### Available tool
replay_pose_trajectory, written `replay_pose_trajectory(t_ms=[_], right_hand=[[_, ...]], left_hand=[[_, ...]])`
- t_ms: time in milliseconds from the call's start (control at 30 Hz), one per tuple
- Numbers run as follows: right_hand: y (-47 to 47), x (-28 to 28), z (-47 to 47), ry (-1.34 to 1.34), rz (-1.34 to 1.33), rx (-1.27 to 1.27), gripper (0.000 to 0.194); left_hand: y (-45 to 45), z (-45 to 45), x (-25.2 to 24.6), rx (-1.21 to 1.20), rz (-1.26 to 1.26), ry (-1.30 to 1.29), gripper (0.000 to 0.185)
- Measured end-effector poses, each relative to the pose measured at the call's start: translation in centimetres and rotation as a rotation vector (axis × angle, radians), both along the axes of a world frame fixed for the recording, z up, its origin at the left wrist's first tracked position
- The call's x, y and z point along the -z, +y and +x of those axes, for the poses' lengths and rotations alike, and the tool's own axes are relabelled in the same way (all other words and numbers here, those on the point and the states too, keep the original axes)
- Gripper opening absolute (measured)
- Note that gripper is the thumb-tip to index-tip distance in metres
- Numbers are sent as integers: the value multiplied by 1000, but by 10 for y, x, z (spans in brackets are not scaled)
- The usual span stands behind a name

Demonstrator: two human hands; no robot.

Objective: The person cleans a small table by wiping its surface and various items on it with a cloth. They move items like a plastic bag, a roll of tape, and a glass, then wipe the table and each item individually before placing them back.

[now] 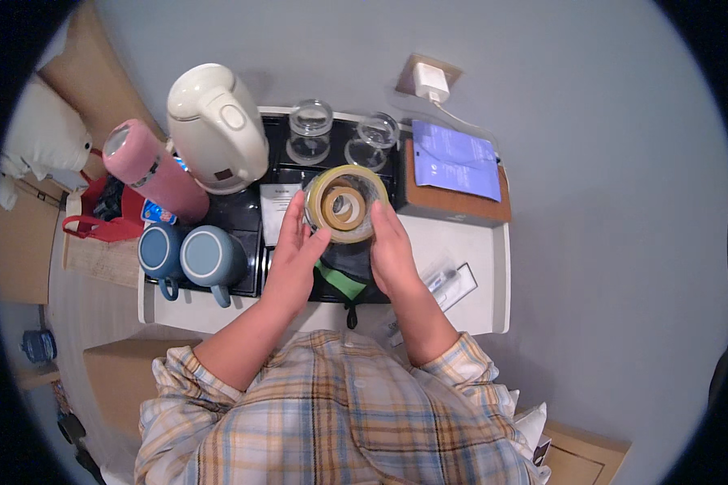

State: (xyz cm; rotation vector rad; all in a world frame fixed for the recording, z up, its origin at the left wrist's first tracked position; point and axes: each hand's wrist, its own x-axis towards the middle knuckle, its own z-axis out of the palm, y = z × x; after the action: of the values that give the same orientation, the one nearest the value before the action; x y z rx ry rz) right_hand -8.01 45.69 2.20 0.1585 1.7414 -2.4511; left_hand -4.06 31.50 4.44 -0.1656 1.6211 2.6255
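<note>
Between my two hands I hold a glass jar or bowl whose kind I cannot tell, or a large clear roll with a yellowish rim (374,182), with smaller tan rolls of tape (333,219) nested inside it. My left hand (294,251) grips its left side, fingers along the edge and thumb at the front. My right hand (394,248) presses on its right side. Below the rolls, a dark pouch with a green strip (341,282) lies on a black tray (233,212). A white printed card (274,209) lies just left of the rolls.
A white electric kettle (215,133), a pink thermos (158,173) and two upturned blue mugs (212,256) stand left. Glass cups (310,130) stand behind. A purple packet (455,160) lies on a brown box (409,200) at right. A clear packet (446,279) lies nearer.
</note>
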Motion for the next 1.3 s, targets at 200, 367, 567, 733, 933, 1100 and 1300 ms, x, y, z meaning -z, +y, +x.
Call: replay_pose_trajectory(t_ms=[200, 367, 567, 733, 933, 1100, 1300], right_hand=[[53, -23, 32, 135, -7, 106, 42], [93, -15, 36, -19, 5, 243, 43], [118, 12, 32, -82, 41, 282, 47], [127, 13, 29, -209, 37, 320, 47], [135, 14, 26, -261, 59, 369, 45], [135, 21, 25, -261, 51, 354, 44], [112, 7, 37, 424, 1026, 463, 45]], left_hand=[[44, 11, -4, 234, 51, 23, 72], [86, 6, 8, 360, 22, -67, 71], [107, -2, 25, 416, 21, -96, 71], [114, -4, 32, 441, 96, -109, 72], [121, -1, 40, 440, 15, -216, 72], [125, -2, 49, 423, 136, -154, 67], [90, 0, 46, 480, -192, 98, 62]])
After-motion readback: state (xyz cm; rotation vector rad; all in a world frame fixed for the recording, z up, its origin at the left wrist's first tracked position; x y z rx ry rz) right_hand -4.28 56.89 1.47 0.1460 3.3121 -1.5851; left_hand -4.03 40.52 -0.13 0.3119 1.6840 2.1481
